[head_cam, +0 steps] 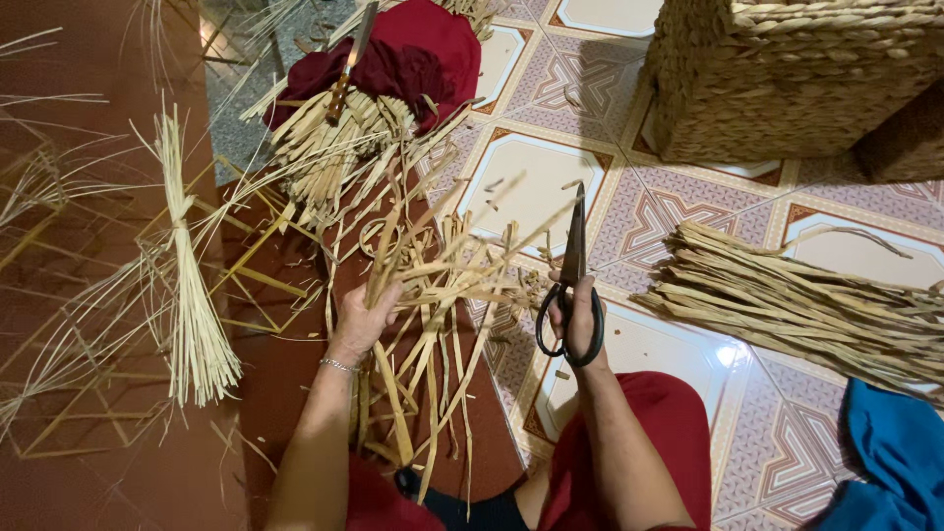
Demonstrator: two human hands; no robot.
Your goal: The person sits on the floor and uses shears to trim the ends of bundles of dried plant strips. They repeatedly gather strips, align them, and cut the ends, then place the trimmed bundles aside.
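Left hand (pixel 362 320) grip closed on loose pale straw strips (pixel 433 285); right hand (pixel 580 315) grip holds one pair of black metal scissors (pixel 570 285), just right of the strips.

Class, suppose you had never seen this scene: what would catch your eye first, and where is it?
Centre frame, the right hand holds large black scissors, blades closed and pointing up, while the left hand grips a messy bunch of pale dried straw strips. A woven straw basket stands top right on the patterned tile floor.

light: warm, dim | glare: glossy floor tile (pixel 733 354) | focus: sharp | corners: darker
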